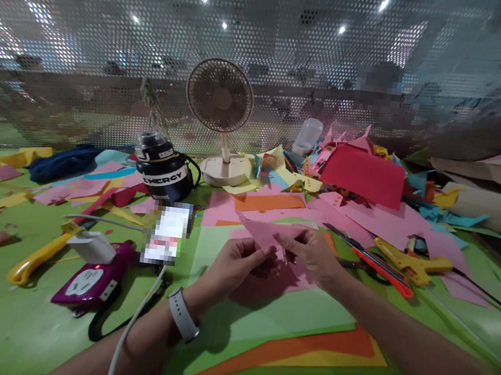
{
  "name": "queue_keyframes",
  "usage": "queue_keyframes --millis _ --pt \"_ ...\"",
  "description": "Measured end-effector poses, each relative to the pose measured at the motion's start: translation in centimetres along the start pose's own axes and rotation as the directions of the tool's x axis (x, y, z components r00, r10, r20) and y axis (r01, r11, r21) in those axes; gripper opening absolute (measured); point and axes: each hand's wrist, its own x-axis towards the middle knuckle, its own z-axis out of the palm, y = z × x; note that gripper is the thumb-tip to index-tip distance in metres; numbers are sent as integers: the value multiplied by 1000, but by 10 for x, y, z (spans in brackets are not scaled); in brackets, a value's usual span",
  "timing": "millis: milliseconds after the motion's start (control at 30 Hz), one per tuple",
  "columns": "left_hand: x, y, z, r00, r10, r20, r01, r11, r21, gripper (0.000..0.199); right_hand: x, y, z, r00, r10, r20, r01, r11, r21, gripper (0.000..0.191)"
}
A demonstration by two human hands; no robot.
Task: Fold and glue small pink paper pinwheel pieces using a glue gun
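Note:
Near the middle of the head view, a pink paper piece (257,229) is held up between both hands. My left hand (241,265), with a pale watch strap on its wrist, pinches the paper's lower edge. The fingers of my right hand (309,252) are closed on its right side. Beneath the hands lie more pink paper (265,290) and a light green sheet (225,318), with orange sheets (326,348) and yellow ones under it. A red and black cutter (392,277) and a yellow glue gun (415,262) lie right of my right hand.
Behind stand a small fan (220,95) and a black bottle (165,171). A lit phone (166,235), a purple power strip (93,281) and a yellow-handled tool (38,259) lie at left. Paper scraps (362,171) pile up at back right. A white cable crosses over my left forearm.

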Motion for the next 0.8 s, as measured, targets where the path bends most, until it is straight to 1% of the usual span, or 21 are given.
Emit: queue_keyframes --millis 100,200,367,500,567,633,667,733,767,800 --pt "1 0 0 998 37 -41 -36 999 14 40 1 0 0 999 32 17 -33 997 63 38" --pt "1 0 1 997 60 -45 -59 998 22 41 1 0 1 999 34 14 -35 993 111 38" --pt "-1 0 1 991 123 -48 -120 991 66 41 0 -2 2 998 59 1 -58 991 123 42" --pt "-1 2 3 993 113 -46 -111 992 52 42 1 -2 2 998 67 17 -69 988 140 44" --pt "-1 4 3 994 97 -47 -95 994 46 42 4 -3 -3 997 73 5 -73 986 149 43" --pt "-1 5 3 995 80 -59 -78 996 36 41 9 -6 -13 995 82 -61 -72 984 164 41" --pt "-1 6 2 995 74 -69 -73 997 26 41 12 -9 -18 988 84 -129 -60 982 181 39" --pt "0 8 0 994 69 -89 -69 998 1 39 17 -15 -28 951 78 -300 -12 976 217 36" --pt "0 8 -1 993 67 -95 -68 998 -10 39 18 -17 -31 932 72 -355 9 975 222 37" --pt "1 8 -1 993 64 -95 -66 998 -17 39 18 -19 -32 932 71 -355 7 977 214 38"
